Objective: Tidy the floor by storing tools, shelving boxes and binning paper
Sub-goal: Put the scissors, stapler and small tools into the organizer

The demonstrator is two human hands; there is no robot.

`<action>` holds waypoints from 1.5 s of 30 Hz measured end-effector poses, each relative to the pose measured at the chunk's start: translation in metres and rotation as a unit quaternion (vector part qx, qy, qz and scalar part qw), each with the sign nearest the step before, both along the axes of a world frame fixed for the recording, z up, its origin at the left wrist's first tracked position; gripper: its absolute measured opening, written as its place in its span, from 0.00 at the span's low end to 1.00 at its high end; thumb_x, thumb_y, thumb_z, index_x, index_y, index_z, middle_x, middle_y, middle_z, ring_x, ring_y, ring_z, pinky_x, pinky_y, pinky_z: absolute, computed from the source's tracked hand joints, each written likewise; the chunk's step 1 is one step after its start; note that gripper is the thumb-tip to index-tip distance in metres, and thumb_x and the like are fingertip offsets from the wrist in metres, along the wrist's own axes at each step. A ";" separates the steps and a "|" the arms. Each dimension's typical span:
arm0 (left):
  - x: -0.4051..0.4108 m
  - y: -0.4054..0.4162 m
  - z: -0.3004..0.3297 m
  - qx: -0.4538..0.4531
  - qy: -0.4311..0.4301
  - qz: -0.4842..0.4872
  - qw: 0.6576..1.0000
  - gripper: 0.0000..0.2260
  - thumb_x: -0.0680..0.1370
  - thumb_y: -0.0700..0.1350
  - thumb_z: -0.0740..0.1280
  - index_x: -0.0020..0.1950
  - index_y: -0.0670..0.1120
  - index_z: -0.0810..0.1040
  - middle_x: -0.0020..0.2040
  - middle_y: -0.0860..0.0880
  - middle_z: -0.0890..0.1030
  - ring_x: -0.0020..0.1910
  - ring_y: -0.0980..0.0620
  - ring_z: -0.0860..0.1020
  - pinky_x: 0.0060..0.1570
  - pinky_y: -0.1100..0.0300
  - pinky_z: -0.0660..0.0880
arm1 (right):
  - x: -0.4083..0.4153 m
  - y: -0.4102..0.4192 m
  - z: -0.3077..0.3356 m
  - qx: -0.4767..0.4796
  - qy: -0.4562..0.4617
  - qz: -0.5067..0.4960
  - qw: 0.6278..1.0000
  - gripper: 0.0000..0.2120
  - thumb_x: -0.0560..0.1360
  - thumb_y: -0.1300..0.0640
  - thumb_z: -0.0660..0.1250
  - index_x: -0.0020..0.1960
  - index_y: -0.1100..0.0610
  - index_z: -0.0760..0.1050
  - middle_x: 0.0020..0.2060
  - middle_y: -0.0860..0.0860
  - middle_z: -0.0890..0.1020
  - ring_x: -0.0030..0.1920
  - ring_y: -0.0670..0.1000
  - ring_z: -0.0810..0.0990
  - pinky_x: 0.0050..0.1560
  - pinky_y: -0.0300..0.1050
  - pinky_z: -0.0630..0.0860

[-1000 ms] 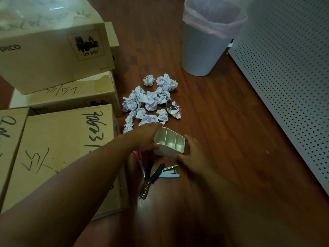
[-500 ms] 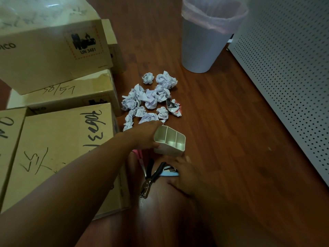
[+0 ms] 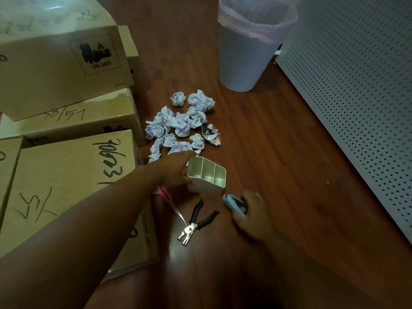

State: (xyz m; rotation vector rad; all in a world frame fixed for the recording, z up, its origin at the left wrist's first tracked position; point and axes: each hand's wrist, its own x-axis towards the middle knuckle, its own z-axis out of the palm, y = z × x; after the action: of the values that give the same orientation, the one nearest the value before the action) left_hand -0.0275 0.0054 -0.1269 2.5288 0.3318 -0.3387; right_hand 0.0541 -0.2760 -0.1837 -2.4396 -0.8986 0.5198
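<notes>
Two hands are busy down on the wooden floor (image 3: 278, 152). The left hand (image 3: 176, 169) grips the near-left side of a white divided organizer (image 3: 206, 178), holding it steady and slightly tilted on the boards. The right hand (image 3: 249, 210) has its fingers curled round a pale blue stapler (image 3: 234, 205), just beside the organizer's right corner. Still on the floor in front of the organizer lie pink-handled scissors (image 3: 170, 201) and a black-handled hole punch (image 3: 196, 224), touching or nearly so at their tips. Beyond it sits a heap of crumpled paper (image 3: 185, 126), with the lined bin (image 3: 249, 47) further back and the cardboard boxes (image 3: 66, 175) stacked along the left.

To drop the stapler in cleanly, I'd say keep the organizer braced and level, bring the stapler over a compartment wide enough, lower it end-first, and leave slots for the scissors and punch.
</notes>
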 end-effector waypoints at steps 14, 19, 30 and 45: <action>-0.005 -0.006 0.005 0.014 0.024 0.010 1.000 0.37 0.71 0.53 0.76 0.76 0.48 0.62 0.71 0.46 0.72 0.68 0.46 0.72 0.64 0.51 0.70 | 0.012 0.060 0.047 0.295 0.170 -0.135 0.931 0.19 0.73 0.68 0.73 0.57 0.51 0.72 0.52 0.47 0.80 0.55 0.47 0.83 0.50 0.43 0.83; -0.007 -0.008 0.006 0.024 0.029 0.011 0.999 0.37 0.73 0.53 0.75 0.76 0.47 0.61 0.71 0.45 0.71 0.68 0.46 0.71 0.64 0.52 0.69 | 0.014 0.057 0.035 0.225 0.174 -0.096 0.954 0.17 0.72 0.67 0.74 0.54 0.49 0.75 0.54 0.47 0.81 0.55 0.46 0.82 0.51 0.46 0.84; -0.015 -0.019 0.009 -0.010 0.014 0.064 0.998 0.37 0.69 0.54 0.75 0.73 0.45 0.63 0.67 0.44 0.75 0.64 0.44 0.75 0.60 0.46 0.74 | 0.013 0.061 0.028 0.172 0.095 -0.092 0.976 0.09 0.76 0.62 0.71 0.56 0.54 0.78 0.44 0.37 0.77 0.45 0.36 0.77 0.44 0.34 0.77; -0.057 -0.072 -0.023 0.143 0.224 0.032 0.963 0.25 0.79 0.40 0.65 0.74 0.37 0.62 0.73 0.37 0.64 0.68 0.40 0.70 0.64 0.53 0.70 | -0.022 0.036 -0.012 0.026 0.114 0.012 0.993 0.19 0.74 0.62 0.68 0.63 0.51 0.74 0.58 0.48 0.72 0.53 0.44 0.75 0.52 0.35 0.72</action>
State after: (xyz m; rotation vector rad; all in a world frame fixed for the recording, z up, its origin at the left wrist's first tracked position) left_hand -0.0847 -0.0669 -0.1497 2.6929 0.6759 -0.8998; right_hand 0.0322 -0.2398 -0.1954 -2.2683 -0.8351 0.7565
